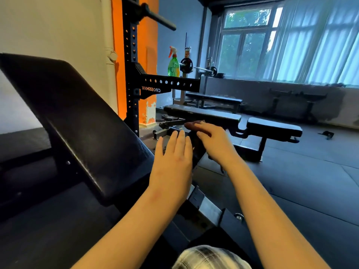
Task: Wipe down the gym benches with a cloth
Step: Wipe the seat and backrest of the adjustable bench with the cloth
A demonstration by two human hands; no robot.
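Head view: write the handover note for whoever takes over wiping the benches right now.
Left hand: open, fingers straight, near the lower edge of the black padded incline bench.
Right hand: beside it, fingertips at a blurred reddish-brown thing, possibly the cloth; grip unclear.
Green spray bottle with orange trigger: appears to stand on the black rack arm.
Done: cannot tell.
Left to do: wipe the incline bench and the two flat black benches beyond.
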